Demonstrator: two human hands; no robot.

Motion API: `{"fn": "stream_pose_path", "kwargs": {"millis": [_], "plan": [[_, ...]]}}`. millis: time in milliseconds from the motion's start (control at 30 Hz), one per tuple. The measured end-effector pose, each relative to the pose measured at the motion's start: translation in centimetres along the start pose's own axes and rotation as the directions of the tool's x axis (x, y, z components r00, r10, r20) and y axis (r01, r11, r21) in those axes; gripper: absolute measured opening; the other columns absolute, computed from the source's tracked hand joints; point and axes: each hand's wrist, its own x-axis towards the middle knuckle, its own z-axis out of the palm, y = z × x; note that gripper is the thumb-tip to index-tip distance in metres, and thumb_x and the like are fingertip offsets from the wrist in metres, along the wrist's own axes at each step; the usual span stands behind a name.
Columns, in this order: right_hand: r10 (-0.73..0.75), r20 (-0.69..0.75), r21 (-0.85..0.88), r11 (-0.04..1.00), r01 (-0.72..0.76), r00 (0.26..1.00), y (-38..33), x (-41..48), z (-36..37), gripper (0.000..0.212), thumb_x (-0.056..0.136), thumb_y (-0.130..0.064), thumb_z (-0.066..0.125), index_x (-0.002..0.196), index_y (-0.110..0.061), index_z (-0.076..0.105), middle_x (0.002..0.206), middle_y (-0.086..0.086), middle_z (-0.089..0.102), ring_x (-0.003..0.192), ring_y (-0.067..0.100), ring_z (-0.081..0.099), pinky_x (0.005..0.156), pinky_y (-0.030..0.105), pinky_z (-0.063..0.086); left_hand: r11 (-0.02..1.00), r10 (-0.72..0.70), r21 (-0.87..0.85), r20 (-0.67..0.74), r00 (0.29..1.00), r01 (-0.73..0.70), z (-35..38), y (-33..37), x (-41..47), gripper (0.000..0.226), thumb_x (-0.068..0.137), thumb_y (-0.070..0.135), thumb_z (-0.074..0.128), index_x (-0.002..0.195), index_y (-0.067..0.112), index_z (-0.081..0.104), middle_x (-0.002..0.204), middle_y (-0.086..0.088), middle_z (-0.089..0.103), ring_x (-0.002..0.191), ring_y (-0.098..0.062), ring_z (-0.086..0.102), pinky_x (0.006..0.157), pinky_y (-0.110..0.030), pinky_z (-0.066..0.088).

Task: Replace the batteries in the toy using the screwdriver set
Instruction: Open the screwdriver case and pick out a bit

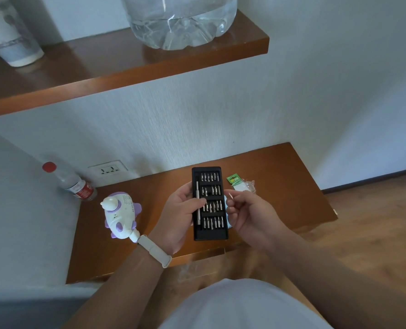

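Black plastic screwdriver-set case (211,233), with four rows of metal bits and one driver handle (197,188), gripped by left hand (178,217). Right hand (251,212) pinches one slim bit (230,194). One white-and-purple plastic toy (121,214) lies left on brown wooden table (280,186); one green-carded battery pack (241,184) right.

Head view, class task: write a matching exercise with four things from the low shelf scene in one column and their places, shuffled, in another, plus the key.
Things: 1 toy; 2 screwdriver case; 3 bit; 4 battery pack.
Places: A pinched by right hand; B on shelf, left of left hand; C held by left hand; D on shelf, right of case.
Pairs: 1-B, 2-C, 3-A, 4-D.
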Motion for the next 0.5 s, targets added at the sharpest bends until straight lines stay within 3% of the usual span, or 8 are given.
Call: {"fn": "stream_pose_path", "kwargs": {"millis": [133, 267, 333, 400, 500], "plan": [[0.012, -0.018, 0.027, 1.0, -0.012, 1.0, -0.1, -0.3, 1.0, 0.025, 0.091, -0.008, 0.049, 0.075, -0.004, 0.068, 0.067, 0.006, 0.056, 0.053, 0.012, 0.051, 0.044, 0.019, 0.045, 1.0, 0.0, 0.002, 0.009, 1.0, 0.0, 0.1, -0.1, -0.2, 0.039, 0.097, 0.001, 0.054, 0.129, 0.021, 0.064, 0.118, -0.008, 0.075, 0.109, -0.029, 0.071, 0.087, -0.044, 0.057], [0.015, -0.025, -0.075, 0.997, -0.017, 1.0, -0.2, -0.4, 1.7, 0.028, 0.092, -0.021, 0.05, 0.067, -0.012, 0.059, 0.063, 0.002, 0.051, 0.053, 0.012, 0.046, 0.048, 0.023, 0.042, 1.0, 0.003, -0.01, 0.001, 1.0, -0.003, 0.1, -0.2, -0.4, 0.038, 0.097, 0.001, 0.054, 0.129, 0.02, 0.063, 0.118, -0.008, 0.075, 0.109, -0.03, 0.071, 0.089, -0.046, 0.057], [0.019, -0.004, -0.143, 0.99, -0.02, 1.0, -0.1, -0.2, 1.9, 0.029, 0.095, -0.027, 0.049, 0.073, -0.012, 0.06, 0.068, 0.005, 0.053, 0.06, 0.016, 0.049, 0.059, 0.03, 0.045, 1.0, 0.008, -0.011, -0.011, 1.0, -0.009, 0.1, -0.2, -0.4, 0.038, 0.097, 0.001, 0.054, 0.129, 0.02, 0.064, 0.118, -0.008, 0.074, 0.11, -0.03, 0.071, 0.092, -0.049, 0.056], [0.035, 0.022, -0.221, 0.975, -0.029, 0.999, 0.1, 0.0, 1.9, 0.03, 0.096, -0.032, 0.048, 0.083, -0.009, 0.063, 0.078, 0.009, 0.06, 0.076, 0.024, 0.055, 0.079, 0.041, 0.049, 1.0, 0.013, -0.019, -0.025, 1.0, -0.013, 0.1, -0.2, -0.3, 0.038, 0.097, 0.001, 0.054, 0.128, 0.021, 0.064, 0.119, -0.008, 0.074, 0.111, -0.03, 0.07, 0.094, -0.05, 0.055], [0.061, 0.078, -0.292, 0.956, -0.035, 0.995, 0.5, 0.4, 1.7, 0.035, 0.093, -0.035, 0.053, 0.106, -0.005, 0.067, 0.094, 0.013, 0.064, 0.095, 0.031, 0.06, 0.103, 0.055, 0.045, 0.999, 0.023, -0.026, -0.033, 0.999, -0.024, 0.1, -0.3, -0.3, 0.038, 0.097, 0.001, 0.054, 0.128, 0.02, 0.064, 0.119, -0.008, 0.074, 0.111, -0.03, 0.07, 0.094, -0.05, 0.056]]}}
